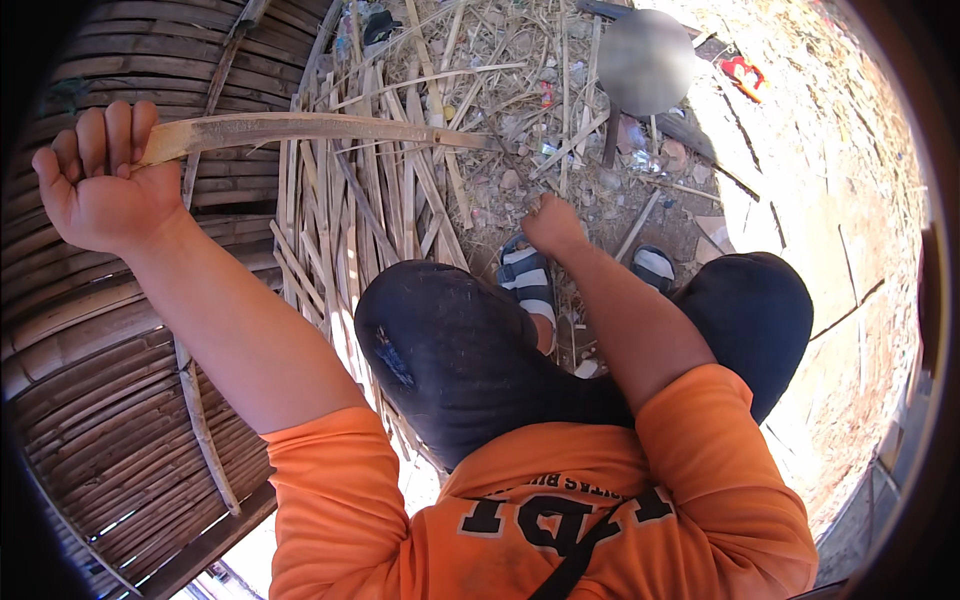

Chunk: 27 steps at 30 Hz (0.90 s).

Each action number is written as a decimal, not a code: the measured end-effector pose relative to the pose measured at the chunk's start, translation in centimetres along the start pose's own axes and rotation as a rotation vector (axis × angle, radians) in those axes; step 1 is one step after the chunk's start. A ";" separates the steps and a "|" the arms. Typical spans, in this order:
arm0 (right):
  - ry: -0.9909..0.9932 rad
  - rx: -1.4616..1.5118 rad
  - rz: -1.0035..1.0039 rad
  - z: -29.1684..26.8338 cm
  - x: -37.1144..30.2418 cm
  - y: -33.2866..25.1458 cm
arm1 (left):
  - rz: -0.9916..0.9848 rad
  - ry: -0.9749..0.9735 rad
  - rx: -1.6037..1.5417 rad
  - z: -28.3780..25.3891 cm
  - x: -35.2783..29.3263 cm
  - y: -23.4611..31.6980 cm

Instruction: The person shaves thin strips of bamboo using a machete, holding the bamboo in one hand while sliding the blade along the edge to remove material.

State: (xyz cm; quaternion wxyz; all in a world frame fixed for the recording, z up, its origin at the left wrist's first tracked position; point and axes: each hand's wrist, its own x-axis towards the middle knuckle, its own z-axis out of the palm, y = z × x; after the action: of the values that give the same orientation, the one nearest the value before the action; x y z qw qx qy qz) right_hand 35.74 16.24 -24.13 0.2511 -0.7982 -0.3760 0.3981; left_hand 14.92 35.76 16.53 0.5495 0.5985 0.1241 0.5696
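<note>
My left hand (112, 180) is raised at the far left, its fingers curled round the broad end of a long, flat wooden slat (300, 128). The slat stretches to the right, narrowing toward its tip above the littered ground. My right hand (553, 226) is closed in a fist, low in front of my left sandal (525, 280). What its fingers hold, if anything, is too small to make out. A gap lies between this hand and the slat's tip. Many loose split strips (385, 185) lie beneath the slat.
A wall of bamboo slats (85, 330) rises close on the left. Straw, wood scraps and stones cover the ground (600, 185). A dark beam (705, 145) lies at the upper right, near a red item (742, 78). My knees (440, 340) are bent below my hands.
</note>
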 end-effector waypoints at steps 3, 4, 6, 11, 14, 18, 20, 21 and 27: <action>0.103 0.144 -0.081 -2.4 -0.4 -3.0 | -0.011 -0.065 -0.033 0.2 -0.1 0.1; 0.155 0.212 -0.120 -2.6 -1.0 -4.7 | -0.030 -0.088 -0.052 -0.1 0.2 0.1; 0.179 0.283 -0.187 -3.2 -2.2 -7.3 | -0.037 -0.078 -0.050 -0.2 0.3 0.2; -0.103 0.074 -0.191 -0.3 -2.2 -4.3 | 0.100 0.142 0.230 2.8 -0.1 -1.0; -0.068 0.162 -0.138 0.4 -1.6 -2.6 | 0.084 0.326 0.255 1.4 0.2 -0.7; 0.017 0.205 -0.195 -2.2 -1.5 -4.8 | 0.085 0.236 0.013 -0.6 -0.6 0.0; 0.042 0.265 -0.169 -2.9 -1.9 -5.8 | 0.074 0.254 0.000 -0.2 -0.8 0.2; 0.077 0.286 -0.195 -3.0 -2.0 -6.1 | 0.091 0.276 0.007 0.4 -1.0 0.2; 0.146 0.417 -0.281 -3.9 -2.1 -7.3 | 0.203 0.438 0.192 4.4 -1.7 0.3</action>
State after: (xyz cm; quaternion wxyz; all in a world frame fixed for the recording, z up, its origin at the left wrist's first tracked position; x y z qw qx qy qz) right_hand 35.20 18.46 -15.94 0.4897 -0.6956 -0.3740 0.3694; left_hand 17.83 32.07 16.92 0.3901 0.5195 0.2329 0.7237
